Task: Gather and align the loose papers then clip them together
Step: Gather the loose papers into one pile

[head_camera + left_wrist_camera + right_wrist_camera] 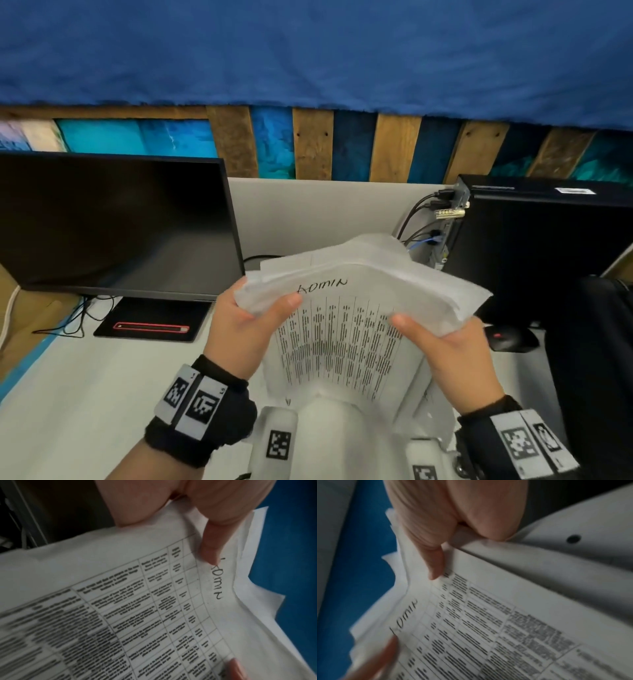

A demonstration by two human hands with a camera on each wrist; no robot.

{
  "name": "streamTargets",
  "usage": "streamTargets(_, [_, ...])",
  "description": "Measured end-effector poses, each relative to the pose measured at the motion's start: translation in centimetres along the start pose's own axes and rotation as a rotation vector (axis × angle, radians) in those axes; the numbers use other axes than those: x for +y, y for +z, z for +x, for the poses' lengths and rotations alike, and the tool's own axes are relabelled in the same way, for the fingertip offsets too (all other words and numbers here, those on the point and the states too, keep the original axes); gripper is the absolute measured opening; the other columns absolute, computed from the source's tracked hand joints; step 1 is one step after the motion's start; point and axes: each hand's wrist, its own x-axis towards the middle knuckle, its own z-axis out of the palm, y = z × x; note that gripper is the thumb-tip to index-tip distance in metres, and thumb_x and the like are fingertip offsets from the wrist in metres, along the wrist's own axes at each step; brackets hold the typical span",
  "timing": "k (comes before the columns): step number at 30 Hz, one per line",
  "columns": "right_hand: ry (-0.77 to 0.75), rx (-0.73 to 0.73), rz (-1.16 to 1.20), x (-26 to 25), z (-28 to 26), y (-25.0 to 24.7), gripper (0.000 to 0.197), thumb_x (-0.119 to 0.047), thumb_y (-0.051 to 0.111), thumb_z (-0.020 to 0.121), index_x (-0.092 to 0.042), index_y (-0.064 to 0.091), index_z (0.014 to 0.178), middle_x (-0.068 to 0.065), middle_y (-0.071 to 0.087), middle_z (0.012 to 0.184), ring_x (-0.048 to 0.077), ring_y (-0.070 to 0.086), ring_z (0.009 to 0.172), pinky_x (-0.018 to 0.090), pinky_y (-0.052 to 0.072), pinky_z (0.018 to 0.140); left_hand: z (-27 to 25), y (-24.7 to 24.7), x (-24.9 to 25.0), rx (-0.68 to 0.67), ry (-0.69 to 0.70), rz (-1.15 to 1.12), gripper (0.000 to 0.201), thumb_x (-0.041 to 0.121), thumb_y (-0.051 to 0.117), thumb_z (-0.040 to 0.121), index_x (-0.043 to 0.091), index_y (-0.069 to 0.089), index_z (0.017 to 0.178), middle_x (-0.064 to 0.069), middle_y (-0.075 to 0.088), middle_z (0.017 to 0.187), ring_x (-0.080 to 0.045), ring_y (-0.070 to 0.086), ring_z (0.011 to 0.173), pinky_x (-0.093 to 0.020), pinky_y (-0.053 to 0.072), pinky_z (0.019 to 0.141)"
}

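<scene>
Papers (342, 329): gathered, edges uneven. Your left hand (246, 329) and right hand (442, 346) pinch them. Outstanding: squaring, clipping; no clip visible.

White desk (68, 377), grey partition (308, 212), wood-slat wall (311, 144), blue cloth (308, 51) above.

The scene is viewed from head height, forward and down over the worktop (85, 377) and monitor (113, 222), while each wrist view is held close along its thumb, all three sharing the printed table sheet (339, 342) (154, 608) (488, 622).
</scene>
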Motion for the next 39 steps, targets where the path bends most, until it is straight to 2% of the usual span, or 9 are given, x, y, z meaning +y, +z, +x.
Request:
streamTargets(5, [0.028, -0.039, -0.028, 0.2, 0.2, -1.6, 0.042, -0.009, 0.079, 0.056, -0.012, 0.065, 0.096, -0.008, 0.074, 0.087, 0.003, 0.069, 0.076, 0.013, 0.053, 0.063, -0.4, 0.1, 1.4, 0.048, 0.178, 0.045, 0.029, 0.03, 0.07, 0.07, 0.03, 0.063, 0.098, 0.001, 0.072, 0.102, -0.013, 0.069, 0.092, -0.027, 0.058, 0.073])
streamTargets(10, [0.097, -0.083, -0.02, 1.5, -0.3, -1.4, 0.041, -0.003, 0.079, 0.058, -0.014, 0.065, 0.095, -0.008, 0.074, 0.087, 0.0, 0.069, 0.077, 0.01, 0.052, 0.065, -0.4, 1.1, 1.3, 0.089, 0.235, 0.147, 0.013, 0.023, 0.059, 0.085, 0.019, 0.067, 0.094, 0.012, 0.072, 0.093, -0.004, 0.068, 0.081, -0.015, 0.053, 0.063])
streamTargets(13, [0.141, -0.094, 0.014, 2.1, -0.1, -1.2, 0.047, -0.008, 0.079, 0.058, -0.014, 0.067, 0.103, 0.004, 0.074, 0.1, 0.01, 0.072, 0.09, 0.016, 0.055, 0.07, -0.1, 1.2, 1.2, 0.157, 0.196, 0.09, 0.012, 0.028, 0.055, 0.079, 0.022, 0.065, 0.081, 0.005, 0.072, 0.091, -0.008, 0.067, 0.078, -0.022, 0.052, 0.06])
streamTargets(17, [0.166, -0.132, 0.019, 2.6, 0.2, -0.7, 0.051, -0.004, 0.077, 0.063, -0.017, 0.067, 0.111, -0.003, 0.075, 0.106, 0.012, 0.07, 0.1, 0.019, 0.056, 0.08, 0.6, 0.8, 1.2, 0.232, 0.091, -0.05, 0.009, 0.02, 0.055, 0.068, 0.02, 0.054, 0.06, 0.0, 0.071, 0.092, -0.021, 0.064, 0.086, -0.037, 0.05, 0.067])
streamTargets(23, [0.194, -0.147, -0.03, 2.9, 0.4, -0.2, 0.05, -0.007, 0.079, 0.065, -0.028, 0.066, 0.109, -0.01, 0.075, 0.106, 0.008, 0.069, 0.103, 0.035, 0.052, 0.096, 0.9, 0.9, 1.7, 0.227, 0.199, 0.139, 0.019, 0.028, 0.056, 0.083, 0.013, 0.068, 0.084, 0.008, 0.07, 0.095, -0.007, 0.064, 0.092, -0.028, 0.051, 0.081])
streamTargets(25, [0.181, -0.16, -0.04, 2.7, 0.4, -0.2, 0.049, -0.004, 0.077, 0.067, -0.031, 0.066, 0.105, -0.014, 0.075, 0.104, 0.005, 0.069, 0.101, 0.03, 0.054, 0.093, 1.2, 0.9, 1.6, 0.272, 0.181, 0.182, 0.013, 0.019, 0.058, 0.086, 0.013, 0.067, 0.079, 0.011, 0.071, 0.092, -0.001, 0.063, 0.09, -0.027, 0.049, 0.083])
streamTargets(31, [0.204, -0.186, -0.019, 3.1, 0.8, -0.2, 0.048, 0.001, 0.077, 0.07, -0.02, 0.067, 0.112, -0.003, 0.075, 0.107, 0.012, 0.07, 0.101, 0.026, 0.057, 0.086, 2.0, 0.6, 1.2, 0.36, 0.022, 0.027, 0.024, -0.001, 0.056, 0.081, 0.023, 0.057, 0.073, 0.001, 0.068, 0.092, -0.021, 0.062, 0.085, -0.036, 0.049, 0.072])
streamTargets(34, [0.197, -0.202, -0.021, 3.2, 0.9, -0.2, 0.048, 0.002, 0.075, 0.072, -0.024, 0.066, 0.111, -0.01, 0.075, 0.105, 0.006, 0.069, 0.1, 0.014, 0.054, 0.079, 1.9, 0.9, 2.3, 0.292, 0.16, 0.25, 0.015, 0.011, 0.06, 0.082, 0.024, 0.063, 0.089, -0.001, 0.067, 0.097, -0.018, 0.063, 0.089, -0.038, 0.051, 0.083])
streamTargets(39, [0.203, -0.2, -0.031, 3.3, 1.0, -0.2, 0.045, -0.001, 0.076, 0.072, -0.025, 0.066, 0.109, -0.01, 0.076, 0.104, 0.005, 0.07, 0.099, 0.014, 0.054, 0.079, 1.0, 2.3, 3.6, 0.015, 0.502, 0.931, 0.027, 0.035, 0.054, 0.087, 0.029, 0.067, 0.11, 0.02, 0.065, 0.106, -0.004, 0.059, 0.103, -0.042, 0.036, 0.103])
